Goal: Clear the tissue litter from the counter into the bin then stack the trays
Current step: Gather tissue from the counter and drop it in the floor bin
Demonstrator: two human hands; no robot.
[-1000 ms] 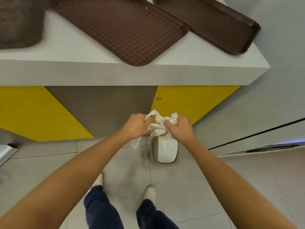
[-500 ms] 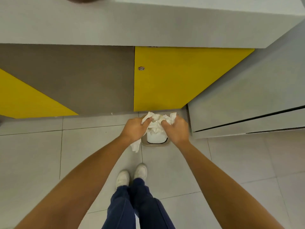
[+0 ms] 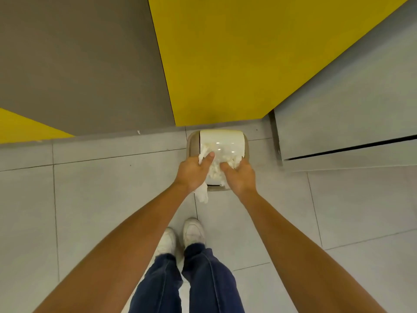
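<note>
You count two hands, a left hand (image 3: 191, 175) and a right hand (image 3: 240, 179), one tissue wad (image 3: 214, 171), one bin (image 3: 228, 138) and two white shoes (image 3: 167, 241) (image 3: 194, 231).

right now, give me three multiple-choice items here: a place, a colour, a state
1. Where does the bin stand? A on a counter B on the floor by the yellow panel C in a drawer
2. The bin's lid is: A white B red C black
3. The tissue is: A lying on the floor B gripped by left hand and right hand C out of sight
Key: B, it sits on the floor; A, the lid shows glossy white; B, both hands clutch it over the lid.
</note>
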